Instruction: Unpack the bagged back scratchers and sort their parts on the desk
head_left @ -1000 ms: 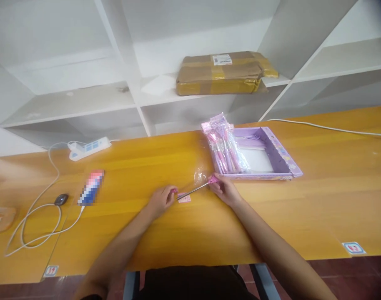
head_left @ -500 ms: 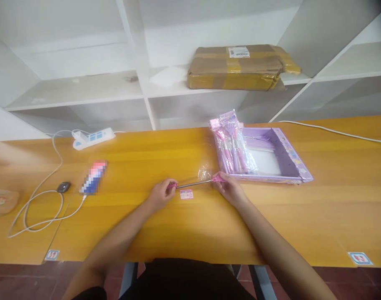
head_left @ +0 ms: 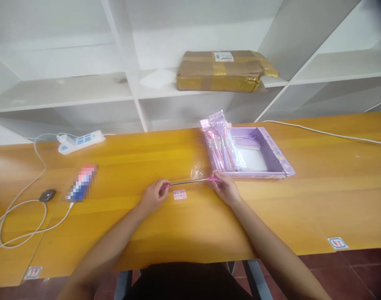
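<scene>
On my far left, a white cable runs to a pixelated device (head_left: pixel 81 183) on the bench (head_left: pixel 184 229). Toward the middle, I have the left hand (head_left: pixel 154 196) pinching one pink end of a slim metal-shafted stick (head_left: pixel 190 181). The stick spans level between both hands, above a small printed card (head_left: pixel 179 195) and just in front of crumpled clear film (head_left: pixel 196 171). My right hand (head_left: pixel 226 189) grips its other pink end with the fingertips. I judge this one free of packaging; whether its shaft is fully drawn out, I can't tell. Beyond, several wrapped sticks (head_left: pixel 223 143) rest over the left part of a purple tray (head_left: pixel 278 160), so those look unopened.
</scene>
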The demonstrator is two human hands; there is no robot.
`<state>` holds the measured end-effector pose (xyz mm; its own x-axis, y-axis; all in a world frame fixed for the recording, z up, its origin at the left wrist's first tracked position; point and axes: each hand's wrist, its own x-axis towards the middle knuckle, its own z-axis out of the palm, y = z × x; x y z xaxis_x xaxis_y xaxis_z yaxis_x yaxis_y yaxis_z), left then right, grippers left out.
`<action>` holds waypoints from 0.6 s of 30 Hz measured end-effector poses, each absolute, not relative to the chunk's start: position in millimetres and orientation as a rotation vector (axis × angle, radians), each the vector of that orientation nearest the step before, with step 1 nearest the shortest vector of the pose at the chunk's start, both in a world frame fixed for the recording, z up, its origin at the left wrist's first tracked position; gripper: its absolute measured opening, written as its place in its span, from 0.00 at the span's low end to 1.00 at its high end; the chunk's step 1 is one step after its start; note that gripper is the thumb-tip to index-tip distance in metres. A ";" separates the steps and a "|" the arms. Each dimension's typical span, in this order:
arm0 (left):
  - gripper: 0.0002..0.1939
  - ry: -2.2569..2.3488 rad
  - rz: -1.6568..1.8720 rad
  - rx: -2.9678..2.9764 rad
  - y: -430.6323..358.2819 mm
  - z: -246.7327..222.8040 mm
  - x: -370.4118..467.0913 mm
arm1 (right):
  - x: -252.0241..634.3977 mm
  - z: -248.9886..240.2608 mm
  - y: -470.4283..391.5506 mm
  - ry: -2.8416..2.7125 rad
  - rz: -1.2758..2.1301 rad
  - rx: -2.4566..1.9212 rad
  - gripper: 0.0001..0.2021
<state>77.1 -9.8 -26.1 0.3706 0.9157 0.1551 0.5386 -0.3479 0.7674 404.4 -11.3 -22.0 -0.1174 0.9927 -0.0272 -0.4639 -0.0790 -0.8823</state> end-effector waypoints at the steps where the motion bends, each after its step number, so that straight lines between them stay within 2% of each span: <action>1: 0.11 1.251 0.783 2.014 -9.7 -26.2 76.9 | 404.3 -22.4 -11.3 -0.896 1.521 -0.830 0.12; 7: 0.12 1.216 0.708 2.007 -9.2 -25.1 76.5 | 408.1 -28.4 -10.0 -0.954 1.470 -0.896 0.13; 18: 0.10 1.208 0.569 2.023 -12.0 -24.4 74.9 | 410.6 -35.0 -20.3 -1.287 1.079 -1.070 0.17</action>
<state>74.9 -12.0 -24.4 0.4675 0.8838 0.0158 0.5748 -0.3175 0.7542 410.6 -20.3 -35.0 -0.0017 0.9836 0.1803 -0.0055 0.1803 -0.9836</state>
